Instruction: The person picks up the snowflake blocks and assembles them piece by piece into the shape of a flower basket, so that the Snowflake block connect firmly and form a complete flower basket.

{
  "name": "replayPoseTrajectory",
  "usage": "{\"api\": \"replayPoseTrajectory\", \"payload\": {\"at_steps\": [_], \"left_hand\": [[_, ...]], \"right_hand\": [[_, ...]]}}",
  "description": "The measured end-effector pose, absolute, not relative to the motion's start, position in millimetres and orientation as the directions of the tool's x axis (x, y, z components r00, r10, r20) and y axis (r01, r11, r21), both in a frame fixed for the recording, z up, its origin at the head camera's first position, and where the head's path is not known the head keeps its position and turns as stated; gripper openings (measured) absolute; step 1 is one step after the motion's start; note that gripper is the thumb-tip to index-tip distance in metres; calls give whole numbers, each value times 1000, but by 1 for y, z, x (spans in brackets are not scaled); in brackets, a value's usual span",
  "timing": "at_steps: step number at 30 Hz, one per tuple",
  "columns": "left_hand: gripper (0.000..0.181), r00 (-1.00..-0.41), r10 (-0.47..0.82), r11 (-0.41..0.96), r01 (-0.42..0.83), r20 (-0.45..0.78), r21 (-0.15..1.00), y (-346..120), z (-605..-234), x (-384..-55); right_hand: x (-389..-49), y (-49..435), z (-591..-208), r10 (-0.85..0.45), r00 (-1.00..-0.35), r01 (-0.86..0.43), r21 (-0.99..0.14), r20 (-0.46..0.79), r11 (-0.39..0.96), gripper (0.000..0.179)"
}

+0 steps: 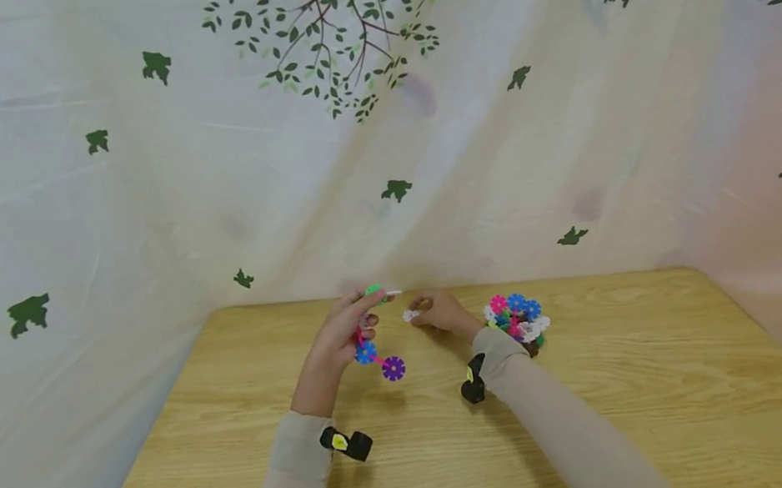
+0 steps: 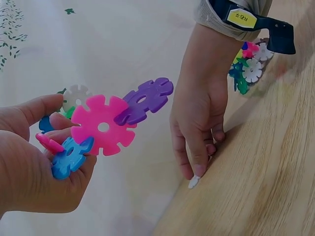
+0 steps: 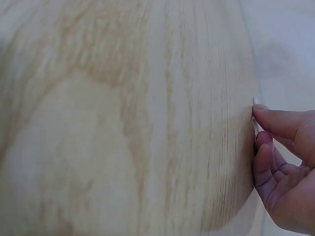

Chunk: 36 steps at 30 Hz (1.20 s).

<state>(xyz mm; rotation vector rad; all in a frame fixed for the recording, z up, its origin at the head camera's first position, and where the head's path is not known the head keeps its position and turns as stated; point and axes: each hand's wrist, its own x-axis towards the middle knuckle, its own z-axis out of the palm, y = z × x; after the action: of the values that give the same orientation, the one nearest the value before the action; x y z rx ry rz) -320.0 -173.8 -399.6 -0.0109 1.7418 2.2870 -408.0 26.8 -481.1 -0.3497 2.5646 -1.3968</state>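
My left hand (image 1: 339, 332) holds a chain of interlocked plastic snowflake discs above the table. In the left wrist view, a purple disc (image 2: 152, 93) ends the chain, slotted into a pink disc (image 2: 91, 115). A blue disc (image 2: 71, 160) lies against the fingers, and a white disc (image 2: 76, 93) shows behind the index finger. To the right, my right hand (image 1: 443, 314) pinches a single white snowflake disc (image 2: 194, 182) between thumb and fingertips, low over the tabletop. That disc appears edge-on in the right wrist view, and the two hands are apart.
A pile of mixed-colour snowflake discs (image 1: 516, 322) sits on the wooden table (image 1: 611, 397), just right of my right wrist. Behind the table's far edge hangs a pale curtain (image 1: 295, 208) printed with leaves. Each wrist wears a black strap with a camera.
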Motion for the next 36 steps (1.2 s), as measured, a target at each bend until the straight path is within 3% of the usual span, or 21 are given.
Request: {"api": "replayPoseTrajectory", "payload": {"at_steps": [9, 21, 32, 36], "left_hand": [[13, -959, 208, -225, -236, -190, 945, -172, -401, -321], [18, -958, 211, -213, -241, -196, 947, -168, -402, -323], [4, -952, 234, -202, -247, -198, 948, -164, -406, -322], [7, -952, 235, -195, -242, -194, 950, -163, -407, -321]], "right_hand": [[-404, 29, -477, -331, -938, -77, -872, -101, 484, 31], [-389, 43, -473, -432, -901, -188, -926, 31, 327, 26], [-355, 57, -435, -358, -929, -145, -984, 98, 104, 32], [-347, 59, -422, -342, -929, -165, -985, 140, 45, 32]]}}
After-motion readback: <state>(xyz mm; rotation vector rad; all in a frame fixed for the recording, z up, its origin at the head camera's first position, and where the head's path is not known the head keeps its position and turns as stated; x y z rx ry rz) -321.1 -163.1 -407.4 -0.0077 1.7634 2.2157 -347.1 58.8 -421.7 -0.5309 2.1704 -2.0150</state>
